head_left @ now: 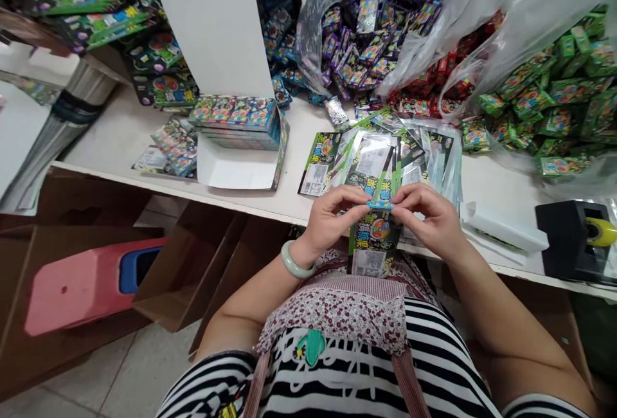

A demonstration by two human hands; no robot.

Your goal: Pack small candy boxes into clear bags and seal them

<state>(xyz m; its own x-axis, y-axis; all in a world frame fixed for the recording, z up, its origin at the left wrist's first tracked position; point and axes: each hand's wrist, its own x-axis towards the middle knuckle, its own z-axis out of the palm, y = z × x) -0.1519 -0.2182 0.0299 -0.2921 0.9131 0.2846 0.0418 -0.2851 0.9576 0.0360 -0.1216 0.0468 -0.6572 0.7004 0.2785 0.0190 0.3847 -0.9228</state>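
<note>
My left hand (pixel 332 215) and my right hand (pixel 427 215) meet at the table's front edge, both pinching a small blue packet (pixel 380 203). Under the packet, a green-and-black printed card in a clear sleeve (pixel 373 244) hangs down over the edge toward my lap. A pale green bangle (pixel 295 263) is on my left wrist. Just behind my hands lies a fanned pile of similar sleeved cards (pixel 385 154).
Clear bags hold purple packets (pixel 371 26), red packets (pixel 448 64) and green packets (pixel 554 96) at the back. An open box of blue packets (pixel 236 119) stands left. A black tape dispenser (pixel 576 238) and white tray (pixel 501 228) sit right. Cardboard boxes (pixel 193 263) and a pink stool (pixel 81 283) are below.
</note>
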